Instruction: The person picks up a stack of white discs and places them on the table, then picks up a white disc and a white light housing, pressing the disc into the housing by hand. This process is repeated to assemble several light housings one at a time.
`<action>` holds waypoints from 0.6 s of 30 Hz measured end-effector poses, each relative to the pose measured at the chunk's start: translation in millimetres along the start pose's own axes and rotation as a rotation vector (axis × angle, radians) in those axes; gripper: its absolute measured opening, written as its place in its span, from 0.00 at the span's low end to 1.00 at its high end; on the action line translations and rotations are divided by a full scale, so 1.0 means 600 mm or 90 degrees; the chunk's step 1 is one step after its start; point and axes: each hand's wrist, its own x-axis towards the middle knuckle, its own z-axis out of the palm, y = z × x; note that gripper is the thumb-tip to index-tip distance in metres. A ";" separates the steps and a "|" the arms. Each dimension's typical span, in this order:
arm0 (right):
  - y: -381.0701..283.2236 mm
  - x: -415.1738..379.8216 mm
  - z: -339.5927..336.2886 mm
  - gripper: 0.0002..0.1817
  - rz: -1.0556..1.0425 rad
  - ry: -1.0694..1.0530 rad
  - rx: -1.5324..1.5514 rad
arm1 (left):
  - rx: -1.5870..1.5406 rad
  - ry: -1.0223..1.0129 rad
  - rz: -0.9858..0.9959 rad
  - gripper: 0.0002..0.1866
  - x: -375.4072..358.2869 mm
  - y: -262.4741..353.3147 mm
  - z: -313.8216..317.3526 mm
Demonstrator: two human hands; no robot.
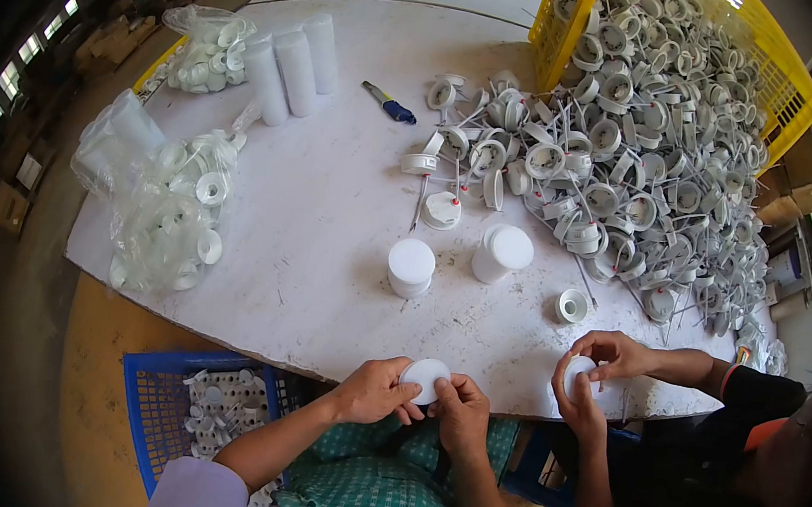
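Observation:
A flat white round disc (425, 380) is held level over the table's front edge. My left hand (376, 391) grips its left rim, fingers curled beneath. At its right rim, my right hand (463, 412) presses with the thumb on top; the fingers underneath are partly hidden. Beyond my hands stand a short stack of white discs (412, 265) and a wider white stack (504, 253). Farther back lies a white round housing with a red-tipped lead (442, 211).
A large heap of white round housings (638, 150) spills from a yellow crate (792, 77). At left are plastic bags of white parts (170, 212) and tall white disc stacks (294, 70). A utility knife (390, 104) lies mid-table. A co-worker's hands (603, 368) hold another white disc. Below is a blue basket (145, 414).

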 end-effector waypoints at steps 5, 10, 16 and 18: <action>0.001 -0.007 -0.005 0.07 -0.067 -0.011 -0.052 | 0.012 -0.017 0.012 0.16 -0.002 -0.016 0.006; 0.007 -0.010 -0.013 0.07 -0.087 -0.013 -0.073 | 0.017 -0.027 0.025 0.16 -0.006 -0.017 0.009; 0.016 -0.009 -0.022 0.06 -0.091 -0.016 -0.068 | 0.016 0.002 0.027 0.16 -0.005 -0.019 0.009; 0.019 -0.009 -0.024 0.06 -0.092 -0.022 -0.062 | 0.001 0.007 0.027 0.15 -0.004 -0.023 0.010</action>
